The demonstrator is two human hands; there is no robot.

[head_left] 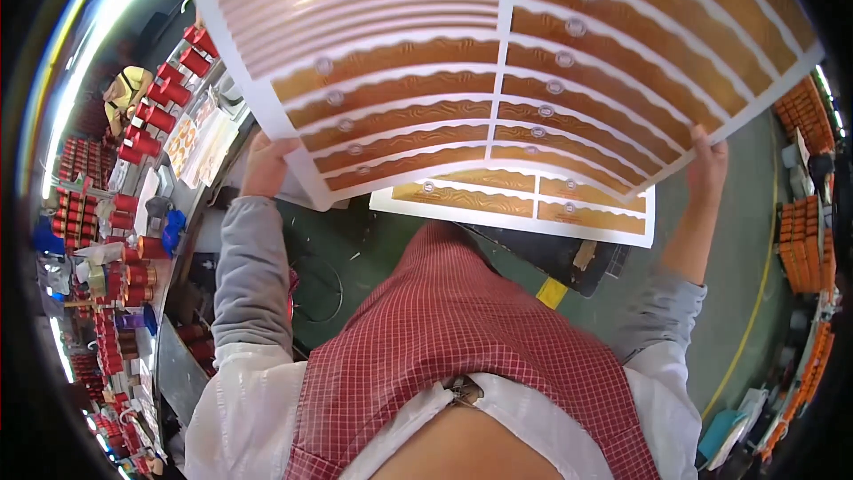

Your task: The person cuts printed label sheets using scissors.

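Note:
A large printed sheet (400, 129) with rows of gold-brown wavy strips and white gaps spans the space before me, raised and bowed. My left hand (268, 164) is closed on its left edge. At the right edge my right hand (708, 158) pinches the same sheet. Beneath it lies another printed sheet (498, 204) with the same gold pattern, partly covered by the raised one. That lower sheet rests on a dark board or table (569, 271), most of which is hidden.
On the left, a long bench (191, 213) carries many red cylindrical containers (160, 116), papers and a blue item (173, 231). Another person (127, 98) in yellow is beyond it. Orange stacks (804, 240) line the right side, past a yellow floor line (755, 320).

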